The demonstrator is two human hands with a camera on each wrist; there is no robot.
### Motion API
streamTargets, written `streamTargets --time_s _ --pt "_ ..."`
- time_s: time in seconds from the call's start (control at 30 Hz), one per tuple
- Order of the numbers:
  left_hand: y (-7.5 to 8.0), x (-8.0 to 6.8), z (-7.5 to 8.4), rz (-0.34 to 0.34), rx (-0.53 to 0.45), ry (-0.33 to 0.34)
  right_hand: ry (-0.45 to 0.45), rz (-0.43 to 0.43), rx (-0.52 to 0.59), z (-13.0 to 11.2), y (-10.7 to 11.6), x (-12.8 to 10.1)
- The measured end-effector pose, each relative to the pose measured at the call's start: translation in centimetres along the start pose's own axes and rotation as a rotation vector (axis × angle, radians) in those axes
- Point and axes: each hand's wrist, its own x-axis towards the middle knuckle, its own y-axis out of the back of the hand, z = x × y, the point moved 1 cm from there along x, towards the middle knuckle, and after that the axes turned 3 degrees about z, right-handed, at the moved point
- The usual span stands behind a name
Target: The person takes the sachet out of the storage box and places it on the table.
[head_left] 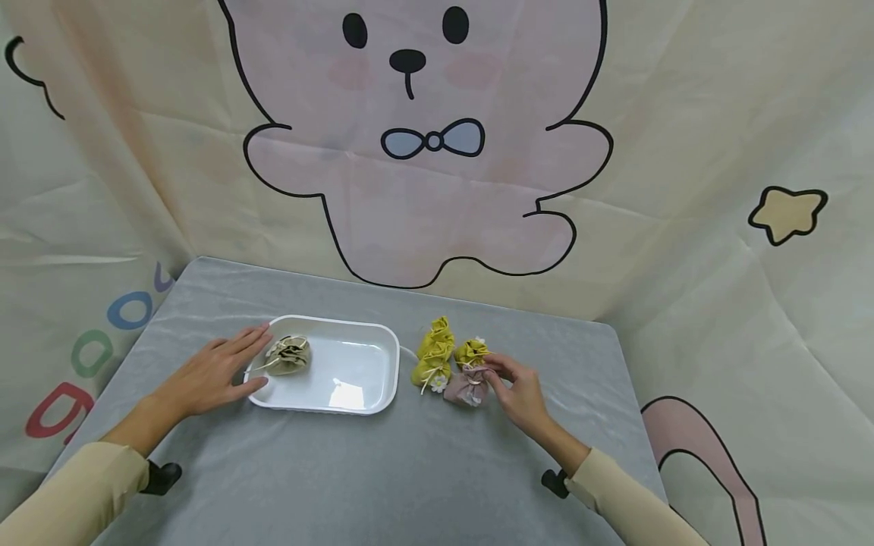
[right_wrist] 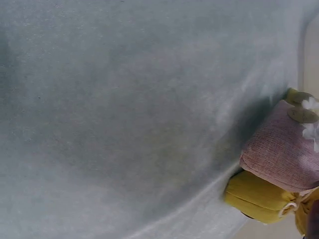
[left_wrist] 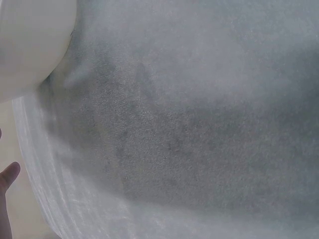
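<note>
My left hand (head_left: 221,369) rests at the left end of a white tray (head_left: 372,402), fingers extended along the rim and thumb spread at the near corner. A beige drawstring pouch (head_left: 288,355) lies inside the tray's left end, beside that hand. My right hand (head_left: 519,390) pinches the gathered top of a pink drawstring pouch (head_left: 466,388) between thumb and fingers. The pink pouch (right_wrist: 281,149) shows large at the right edge of the right wrist view. Just behind it lies a yellow pouch (head_left: 471,352), close to the fingertips.
More yellow pouches (head_left: 432,356) with white flower trims lie between the tray and the right hand. A grey cloth (head_left: 410,485) covers the table. Printed fabric curtains (head_left: 655,152) stand along its back and sides.
</note>
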Motion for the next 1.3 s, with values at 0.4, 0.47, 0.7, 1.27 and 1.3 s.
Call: streamTargets --time_s 0.4,0.47,0.7,1.27,1.3 --pt "0.0 0.0 -0.1 -0.003 -0.005 0.0 -0.034 0.011 -0.034 0.8 -0.5 -0.2" --pt "0.0 0.0 0.0 -0.003 -0.006 0.001 -0.018 0.012 -0.041 0.7 -0.4 -0.2" --pt "-0.1 0.0 -0.1 0.0 -0.004 0.004 0.034 -0.033 -0.033 -0.4 -0.8 0.4" --pt "0.1 0.0 0.1 0.002 -0.003 0.005 0.065 -0.199 0.13 -6.1 -4.2 4.6" --pt "0.1 0.0 0.1 0.002 -0.003 0.005 0.054 -0.204 0.147 -6.4 -4.5 4.8"
